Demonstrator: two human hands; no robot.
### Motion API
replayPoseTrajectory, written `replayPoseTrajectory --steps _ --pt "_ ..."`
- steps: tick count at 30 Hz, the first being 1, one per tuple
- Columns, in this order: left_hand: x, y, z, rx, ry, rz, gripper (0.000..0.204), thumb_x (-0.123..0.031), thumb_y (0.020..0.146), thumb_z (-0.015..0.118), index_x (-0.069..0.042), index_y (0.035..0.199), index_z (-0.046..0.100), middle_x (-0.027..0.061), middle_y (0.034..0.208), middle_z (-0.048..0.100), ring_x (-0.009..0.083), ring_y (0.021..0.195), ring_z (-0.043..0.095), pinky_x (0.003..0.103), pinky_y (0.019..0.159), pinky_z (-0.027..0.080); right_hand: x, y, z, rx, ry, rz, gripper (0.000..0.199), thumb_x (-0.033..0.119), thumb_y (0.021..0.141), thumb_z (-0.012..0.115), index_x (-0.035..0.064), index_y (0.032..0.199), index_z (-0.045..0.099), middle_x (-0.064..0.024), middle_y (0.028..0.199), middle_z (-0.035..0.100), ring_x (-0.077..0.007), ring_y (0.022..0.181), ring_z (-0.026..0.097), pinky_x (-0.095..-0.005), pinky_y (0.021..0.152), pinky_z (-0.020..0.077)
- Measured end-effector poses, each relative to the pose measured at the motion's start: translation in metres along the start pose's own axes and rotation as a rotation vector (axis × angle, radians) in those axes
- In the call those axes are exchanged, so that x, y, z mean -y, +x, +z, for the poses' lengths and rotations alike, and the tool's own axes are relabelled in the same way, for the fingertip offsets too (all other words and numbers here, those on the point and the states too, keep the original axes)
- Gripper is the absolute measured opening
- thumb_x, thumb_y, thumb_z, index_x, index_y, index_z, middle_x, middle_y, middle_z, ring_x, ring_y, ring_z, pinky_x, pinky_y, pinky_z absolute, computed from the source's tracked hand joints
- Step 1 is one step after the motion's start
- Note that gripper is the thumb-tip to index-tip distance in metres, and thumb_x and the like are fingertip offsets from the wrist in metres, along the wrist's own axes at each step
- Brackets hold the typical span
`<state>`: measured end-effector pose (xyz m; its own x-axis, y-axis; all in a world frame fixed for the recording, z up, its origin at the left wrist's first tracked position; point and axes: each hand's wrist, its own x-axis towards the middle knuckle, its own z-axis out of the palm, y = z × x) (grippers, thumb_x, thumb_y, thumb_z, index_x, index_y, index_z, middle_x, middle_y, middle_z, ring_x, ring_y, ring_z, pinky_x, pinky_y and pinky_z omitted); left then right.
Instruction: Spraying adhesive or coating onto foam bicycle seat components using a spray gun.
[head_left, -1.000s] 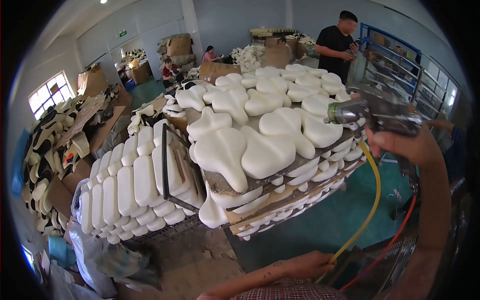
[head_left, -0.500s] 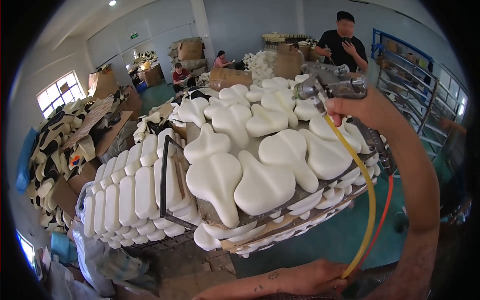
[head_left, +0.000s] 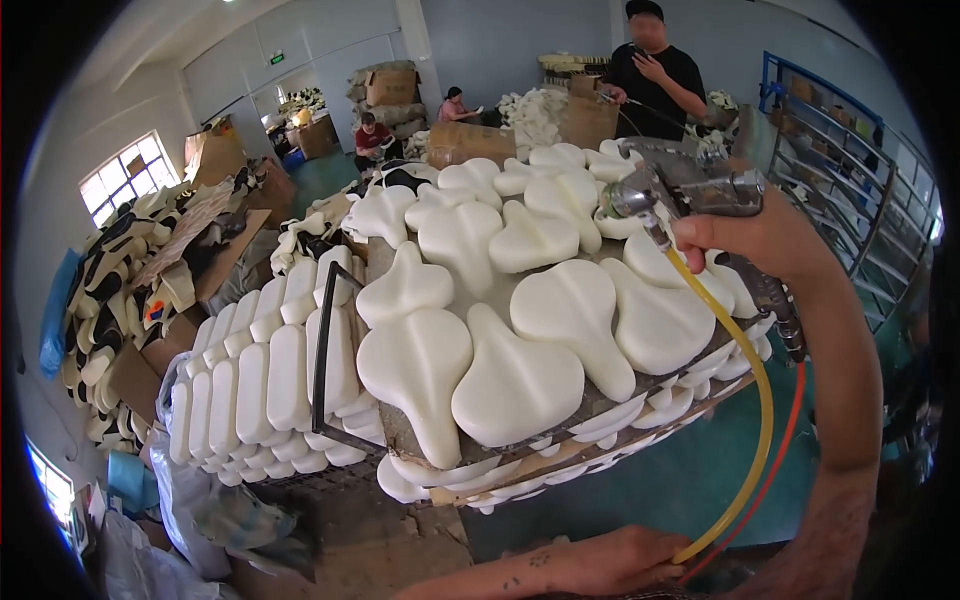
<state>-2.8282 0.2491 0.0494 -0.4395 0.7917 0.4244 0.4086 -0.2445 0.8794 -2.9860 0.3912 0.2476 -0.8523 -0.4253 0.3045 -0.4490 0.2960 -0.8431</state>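
Over the right part of the white seat pads (head_left: 520, 385), the right hand (head_left: 755, 240) has fingers clamped on a spray gun (head_left: 700, 185), which hides some pads. Near the lower edge, the left hand (head_left: 635, 558) grips a yellow hose (head_left: 752, 400), its end hidden; green floor (head_left: 640, 500) separates this hand from the board's (head_left: 402, 432) front edge.

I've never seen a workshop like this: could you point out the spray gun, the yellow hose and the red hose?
Spray gun (head_left: 712, 187): head view, on its metal body.
Yellow hose (head_left: 766, 420): head view, along its curve.
Red hose (head_left: 783, 440): head view, mid-length.
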Motion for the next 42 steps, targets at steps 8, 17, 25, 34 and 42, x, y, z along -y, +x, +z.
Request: replayPoseTrajectory --steps 8,17,25,34,42 --pt "-0.007 -0.014 0.013 0.053 -0.034 0.026 0.023 -0.022 0.092 0.050 0.000 0.093 0.054 0.0187 0.079 0.055 0.0358 0.068 0.054 0.041 0.059 0.043 0.016 -0.022 0.000 0.272 -0.278 0.068 0.020 0.014 0.077 0.064 -0.0016 0.089 0.059 -0.0051 0.064 0.059 -0.0122 0.056 0.058 -0.0249 0.056 0.0463" --pt "-0.012 -0.029 0.033 0.149 -0.103 0.009 0.019 -0.017 0.090 0.051 0.001 0.096 0.053 0.0190 0.081 0.055 0.0365 0.072 0.055 0.041 0.063 0.044 0.019 -0.075 0.001 0.042 -0.124 0.185 0.022 0.011 0.074 0.070 -0.0012 0.088 0.058 -0.0065 0.067 0.063 -0.0125 0.061 0.061 -0.0258 0.057 0.0483" --pt "-0.029 -0.033 0.052 0.142 -0.051 0.192 0.017 -0.015 0.090 0.052 0.001 0.089 0.054 0.0170 0.075 0.053 0.0347 0.066 0.053 0.041 0.059 0.042 0.058 -0.121 0.016 0.070 -0.223 0.267 0.037 0.010 0.071 0.068 -0.0035 0.104 0.058 -0.0067 0.074 0.064 -0.0126 0.059 0.060 -0.0253 0.058 0.0490" --pt "-0.036 -0.042 0.078 0.210 0.028 0.230 0.018 -0.018 0.090 0.051 0.000 0.091 0.055 0.0170 0.074 0.054 0.0339 0.069 0.054 0.041 0.062 0.044 0.066 -0.157 0.023 0.161 -0.062 0.177 0.051 0.012 0.072 0.064 -0.0042 0.119 0.051 -0.0060 0.080 0.062 -0.0111 0.065 0.057 -0.0249 0.060 0.0481" --pt "-0.039 -0.036 0.089 0.230 -0.013 0.280 0.019 -0.019 0.089 0.052 0.000 0.088 0.052 0.0166 0.072 0.052 0.0343 0.065 0.053 0.041 0.059 0.042 0.076 -0.191 0.015 0.170 -0.037 0.251 0.062 0.008 0.069 0.066 -0.0073 0.125 0.045 -0.0069 0.078 0.062 -0.0114 0.068 0.057 -0.0257 0.064 0.0464"
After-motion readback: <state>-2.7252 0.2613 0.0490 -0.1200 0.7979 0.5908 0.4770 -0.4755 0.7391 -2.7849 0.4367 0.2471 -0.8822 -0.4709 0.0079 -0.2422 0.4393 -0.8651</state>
